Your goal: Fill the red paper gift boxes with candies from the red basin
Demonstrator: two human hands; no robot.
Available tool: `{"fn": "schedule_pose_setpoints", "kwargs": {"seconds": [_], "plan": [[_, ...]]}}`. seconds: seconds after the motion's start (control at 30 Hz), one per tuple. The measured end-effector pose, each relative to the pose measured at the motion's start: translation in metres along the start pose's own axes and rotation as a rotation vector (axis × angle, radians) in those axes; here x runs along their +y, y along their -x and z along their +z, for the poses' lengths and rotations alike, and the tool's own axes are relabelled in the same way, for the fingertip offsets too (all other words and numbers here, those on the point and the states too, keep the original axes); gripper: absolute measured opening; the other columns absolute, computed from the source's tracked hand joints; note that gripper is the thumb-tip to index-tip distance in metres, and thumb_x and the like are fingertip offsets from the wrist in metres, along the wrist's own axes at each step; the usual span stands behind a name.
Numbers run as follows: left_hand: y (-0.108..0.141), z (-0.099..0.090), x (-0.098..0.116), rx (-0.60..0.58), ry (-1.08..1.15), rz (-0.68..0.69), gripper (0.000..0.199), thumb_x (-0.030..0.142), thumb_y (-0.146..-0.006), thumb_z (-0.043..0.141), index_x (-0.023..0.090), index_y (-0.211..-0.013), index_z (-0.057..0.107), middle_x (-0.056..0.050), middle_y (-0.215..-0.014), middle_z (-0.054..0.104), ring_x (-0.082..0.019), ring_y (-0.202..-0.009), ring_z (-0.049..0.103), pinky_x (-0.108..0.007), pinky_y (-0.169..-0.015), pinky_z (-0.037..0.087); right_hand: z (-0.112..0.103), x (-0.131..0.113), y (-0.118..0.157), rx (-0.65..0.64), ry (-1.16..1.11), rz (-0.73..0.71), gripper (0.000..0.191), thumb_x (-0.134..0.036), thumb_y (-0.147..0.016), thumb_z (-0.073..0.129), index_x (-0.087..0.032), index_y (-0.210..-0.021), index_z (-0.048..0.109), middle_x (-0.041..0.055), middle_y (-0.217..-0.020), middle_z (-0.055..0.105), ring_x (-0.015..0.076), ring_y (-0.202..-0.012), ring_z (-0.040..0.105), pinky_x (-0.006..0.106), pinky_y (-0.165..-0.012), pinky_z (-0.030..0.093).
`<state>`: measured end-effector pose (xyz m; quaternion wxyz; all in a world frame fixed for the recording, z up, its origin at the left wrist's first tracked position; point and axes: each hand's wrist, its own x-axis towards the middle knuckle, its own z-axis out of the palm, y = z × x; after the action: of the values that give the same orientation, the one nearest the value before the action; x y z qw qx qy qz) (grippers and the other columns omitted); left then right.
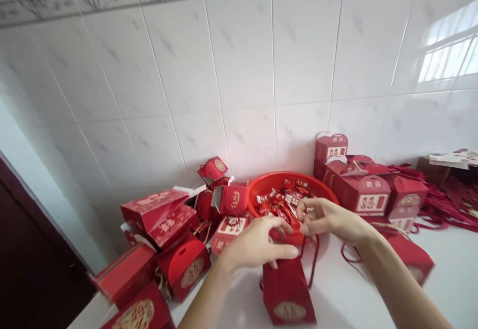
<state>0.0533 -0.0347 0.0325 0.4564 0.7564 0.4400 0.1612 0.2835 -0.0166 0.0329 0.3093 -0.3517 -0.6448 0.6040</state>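
Note:
A small dark red gift box (287, 289) with a gold emblem stands on the white table in front of me. From its right side a dark red cord (313, 264) rises in a loop to my right hand (324, 219), whose fingers are curled and appear to pinch the cord's top. My left hand (257, 242) is over the box's upper left, thumb stretched out and fingers apart, partly hiding the box top. Just beyond both hands sits a red plastic basket (263, 178) holding red-wrapped candies (278, 200).
Several red boxes (175, 224) are piled on the left. More boxes (364, 189) are stacked on the right, with another red box (411, 257) nearer me. Dark red ribbons (444, 202) lie heaped at the far right. A tiled wall (242, 70) closes off the back.

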Motion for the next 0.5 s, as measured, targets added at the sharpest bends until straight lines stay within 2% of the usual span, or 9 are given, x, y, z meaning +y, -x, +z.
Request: {"fn": "schedule_pose_setpoints", "kwargs": {"seconds": [0.07, 0.1, 0.17, 0.27, 0.4, 0.5], "plan": [[0.005, 0.001, 0.004, 0.028, 0.138, 0.056, 0.052, 0.047, -0.080, 0.074, 0.021, -0.124, 0.062, -0.005, -0.094, 0.072, -0.018, -0.075, 0.069, -0.031, -0.073, 0.054, 0.002, -0.001, 0.001, -0.001, -0.010, 0.006, 0.042, -0.037, -0.065, 0.087, -0.018, -0.084, 0.054, -0.0054, -0.057, 0.060, 0.0106, -0.053, 0.056, 0.022, -0.054, 0.037], [0.007, 0.001, 0.006, 0.031, 0.190, 0.102, 0.053, 0.048, -0.081, 0.074, 0.021, -0.125, 0.062, -0.006, -0.094, 0.072, -0.019, -0.080, 0.070, -0.033, -0.078, 0.054, 0.003, -0.001, 0.002, -0.005, -0.016, 0.005, 0.042, -0.037, -0.065, 0.086, -0.018, -0.084, 0.054, -0.0052, -0.057, 0.060, 0.0113, -0.054, 0.057, 0.022, -0.054, 0.038], [0.011, 0.003, 0.009, 0.004, 0.297, 0.197, 0.054, 0.047, -0.081, 0.076, 0.022, -0.126, 0.061, -0.010, -0.108, 0.072, -0.023, -0.101, 0.068, -0.035, -0.089, 0.052, 0.006, -0.004, 0.005, -0.019, -0.030, -0.002, 0.042, -0.036, -0.067, 0.086, -0.019, -0.086, 0.053, -0.0035, -0.059, 0.063, 0.0135, -0.056, 0.060, 0.024, -0.056, 0.040], [0.015, 0.007, 0.014, -0.071, 0.451, 0.292, 0.061, 0.047, -0.081, 0.078, 0.022, -0.132, 0.057, -0.015, -0.135, 0.061, -0.030, -0.125, 0.059, -0.040, -0.098, 0.050, 0.012, -0.009, 0.012, 0.003, -0.033, -0.017, 0.042, -0.037, -0.069, 0.085, -0.019, -0.090, 0.052, -0.0021, -0.064, 0.065, 0.0158, -0.060, 0.065, 0.025, -0.059, 0.042], [0.020, 0.013, 0.019, -0.131, 0.545, 0.362, 0.073, 0.048, -0.079, 0.080, 0.025, -0.141, 0.049, -0.016, -0.146, 0.052, -0.032, -0.130, 0.056, -0.046, -0.104, 0.046, 0.024, -0.014, 0.021, 0.146, 0.034, -0.057, 0.043, -0.037, -0.070, 0.083, -0.021, -0.095, 0.053, -0.0007, -0.079, 0.065, 0.0177, -0.073, 0.067, 0.027, -0.065, 0.047], [0.022, 0.018, 0.020, -0.126, 0.560, 0.382, 0.077, 0.049, -0.076, 0.082, 0.027, -0.142, 0.049, -0.016, -0.152, 0.045, -0.035, -0.137, 0.048, -0.050, -0.109, 0.043, 0.034, -0.013, 0.024, 0.242, 0.123, -0.115, 0.039, -0.034, -0.070, 0.080, -0.021, -0.095, 0.053, 0.0003, -0.082, 0.063, 0.0181, -0.076, 0.064, 0.027, -0.062, 0.048]]}}
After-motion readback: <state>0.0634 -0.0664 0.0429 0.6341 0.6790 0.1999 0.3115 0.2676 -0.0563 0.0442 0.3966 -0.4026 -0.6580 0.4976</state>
